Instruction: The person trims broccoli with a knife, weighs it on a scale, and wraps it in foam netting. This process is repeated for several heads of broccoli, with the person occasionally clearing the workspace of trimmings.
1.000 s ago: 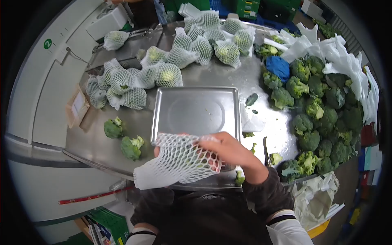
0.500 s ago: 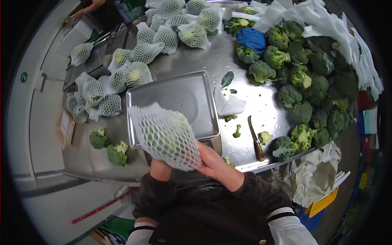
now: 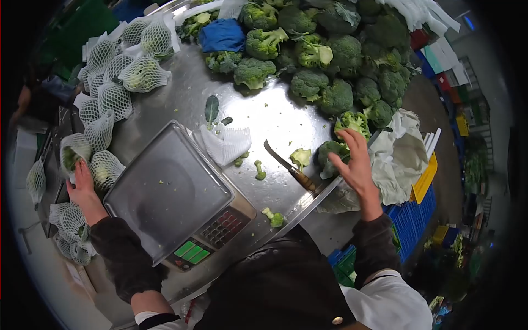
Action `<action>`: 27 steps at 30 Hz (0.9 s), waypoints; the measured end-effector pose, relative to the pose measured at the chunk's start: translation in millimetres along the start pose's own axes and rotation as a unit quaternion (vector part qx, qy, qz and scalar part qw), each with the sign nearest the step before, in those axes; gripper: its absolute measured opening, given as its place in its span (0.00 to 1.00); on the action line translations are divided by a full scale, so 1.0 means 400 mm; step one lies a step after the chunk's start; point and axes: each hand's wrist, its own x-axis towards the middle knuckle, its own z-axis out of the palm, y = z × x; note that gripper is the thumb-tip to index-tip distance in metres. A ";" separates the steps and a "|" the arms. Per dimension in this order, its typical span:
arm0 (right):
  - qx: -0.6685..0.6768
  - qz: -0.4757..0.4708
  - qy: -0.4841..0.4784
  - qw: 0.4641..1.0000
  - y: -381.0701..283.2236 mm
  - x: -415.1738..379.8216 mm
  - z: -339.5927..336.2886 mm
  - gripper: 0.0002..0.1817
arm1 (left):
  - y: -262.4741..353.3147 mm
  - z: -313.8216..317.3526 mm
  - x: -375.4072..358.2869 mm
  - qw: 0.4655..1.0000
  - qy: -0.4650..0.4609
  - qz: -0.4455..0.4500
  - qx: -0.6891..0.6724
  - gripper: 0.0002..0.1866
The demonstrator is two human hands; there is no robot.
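Observation:
My left hand (image 3: 85, 190) reaches to the pile at the left. Its fingers are stretched, with the fingertips against the lower edge of a broccoli head in a white foam net (image 3: 75, 148). The thumb stands apart from the fingers. At the right, my right hand (image 3: 356, 165) is raised with fingers spread and nothing in them. It is close to a loose broccoli head (image 3: 330, 158) at the table edge. A curved knife with a wooden handle (image 3: 301, 177) lies to its left, beside a cut broccoli piece (image 3: 301, 158).
A weighing scale (image 3: 168, 190) stands between my arms on the metal table (image 3: 165, 104). Netted broccoli (image 3: 144, 74) lines the left side. Loose broccoli (image 3: 344, 55) is heaped at the far right, with a blue cloth-like bundle (image 3: 221, 36). White nets (image 3: 225, 144) lie behind the scale.
The netted broccoli has gone from both hands over the scale to the left pile with my left hand. My right hand has let go and moved right. The view has turned.

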 end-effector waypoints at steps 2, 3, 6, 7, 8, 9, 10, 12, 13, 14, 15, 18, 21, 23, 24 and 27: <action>-0.022 0.050 -0.030 0.998 0.059 -0.046 0.018 0.35 | -0.075 0.015 -0.062 0.983 -0.138 0.074 0.093 0.28; -0.023 0.047 -0.032 0.998 0.083 -0.062 0.044 0.35 | -0.103 0.005 -0.095 0.975 -0.175 0.013 0.139 0.25; -0.001 0.033 -0.013 0.999 0.119 -0.071 0.078 0.38 | -0.294 -0.022 -0.333 0.904 -0.274 -0.065 0.321 0.20; 0.043 0.082 -0.029 0.995 0.120 -0.063 0.073 0.37 | -0.348 -0.037 -0.425 0.879 -0.269 -0.085 0.384 0.20; 0.088 0.130 -0.046 0.987 0.118 -0.056 0.072 0.37 | -0.400 -0.051 -0.514 0.838 -0.275 -0.106 0.458 0.21; 0.100 0.131 -0.023 0.986 0.108 -0.056 0.075 0.37 | -0.442 -0.089 -0.580 0.807 -0.320 -0.152 0.473 0.22; 0.105 0.117 -0.025 0.987 0.092 -0.051 0.077 0.37 | -0.483 -0.106 -0.637 0.772 -0.324 -0.207 0.506 0.24; 0.220 0.128 -0.002 0.967 0.037 -0.039 0.078 0.36 | -0.532 -0.134 -0.746 0.715 -0.371 -0.265 0.529 0.35; 0.287 0.110 0.004 0.952 -0.019 -0.027 0.076 0.37 | -0.551 -0.142 -0.787 0.671 -0.420 -0.216 0.571 0.40; 0.369 0.122 -0.025 0.921 -0.085 -0.017 0.072 0.38 | -0.571 -0.132 -0.827 0.663 -0.458 -0.125 0.579 0.43; 0.446 0.135 -0.082 0.881 -0.184 -0.003 0.044 0.38 | -0.581 -0.110 -0.857 0.612 -0.478 -0.006 0.630 0.45; 0.509 0.051 -0.259 0.819 -0.327 0.008 0.090 0.35 | -0.576 -0.108 -0.853 0.564 -0.441 0.165 0.679 0.49; 0.587 -0.046 -0.272 0.761 -0.404 0.029 0.149 0.33 | -0.485 -0.104 -0.822 0.713 -0.309 0.140 0.613 0.47; 0.586 -0.023 -0.289 0.756 -0.410 0.058 0.183 0.31 | -0.402 -0.106 -0.795 0.678 -0.252 0.193 0.663 0.44; 0.538 -0.030 -0.279 0.795 -0.396 0.069 0.187 0.30 | -0.366 -0.107 -0.775 0.626 -0.229 0.254 0.701 0.43; 0.309 -0.150 -0.164 0.925 -0.311 0.059 0.232 0.22 | -0.287 -0.175 -0.684 0.550 -0.142 0.292 0.769 0.40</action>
